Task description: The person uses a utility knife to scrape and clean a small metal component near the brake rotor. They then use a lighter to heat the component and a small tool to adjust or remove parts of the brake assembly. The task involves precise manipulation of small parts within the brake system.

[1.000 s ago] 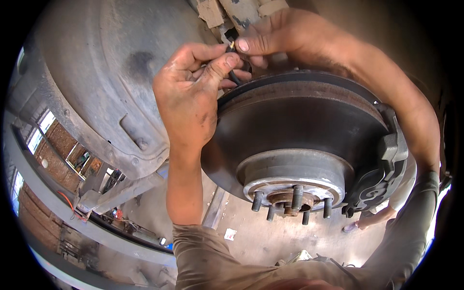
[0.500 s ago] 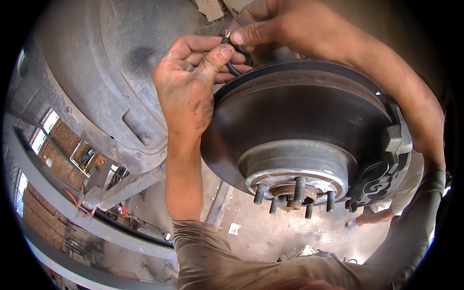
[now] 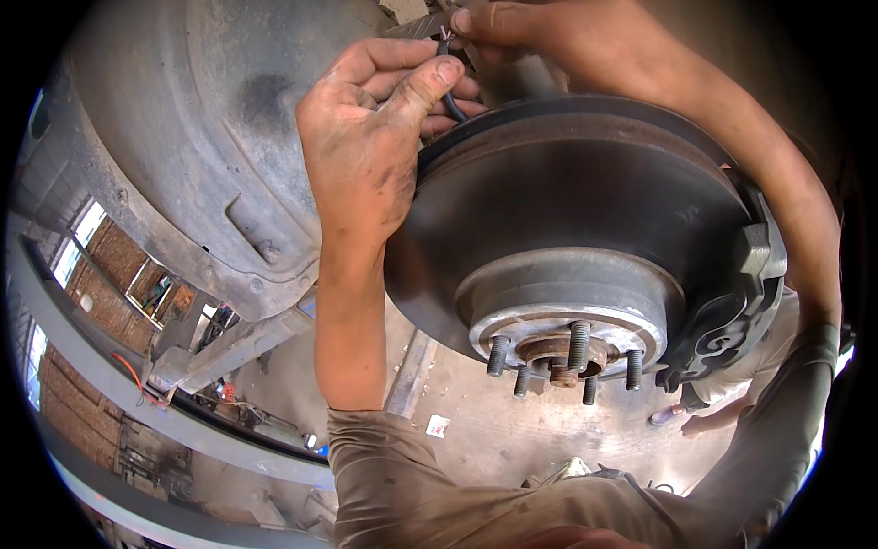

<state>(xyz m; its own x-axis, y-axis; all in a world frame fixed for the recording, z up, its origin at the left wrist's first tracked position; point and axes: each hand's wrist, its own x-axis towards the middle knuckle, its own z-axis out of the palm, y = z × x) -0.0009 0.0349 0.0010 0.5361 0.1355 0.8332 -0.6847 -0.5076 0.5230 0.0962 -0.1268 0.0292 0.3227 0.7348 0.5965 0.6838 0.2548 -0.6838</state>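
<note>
High in the head view, my left hand (image 3: 370, 123) pinches a thin black cable (image 3: 453, 105) between thumb and fingers. Thin bared wire strands (image 3: 445, 34) stick up from the cable's end. Right beside them is my right hand (image 3: 549, 32), reaching over from the right with its thumb tip close to the strands. Its fingers are curled and partly hidden, so what they hold cannot be made out. Both hands are just behind the upper edge of a dark brake disc (image 3: 558, 197). Below, the hub (image 3: 572, 316) carries several threaded studs (image 3: 579, 346).
A brake caliper (image 3: 732, 343) sits at the disc's right side. Grey wheel-arch lining (image 3: 201, 146) fills the upper left. Grey metal beams (image 3: 219, 457) curve along the lower left. Another person's leg (image 3: 732, 384) shows behind the caliper, above the concrete floor (image 3: 512, 421).
My right hand has moved slightly up and away from the cable's end, where its thumb was pinching. My left hand has risen a little with the cable, and bare strands now show.
</note>
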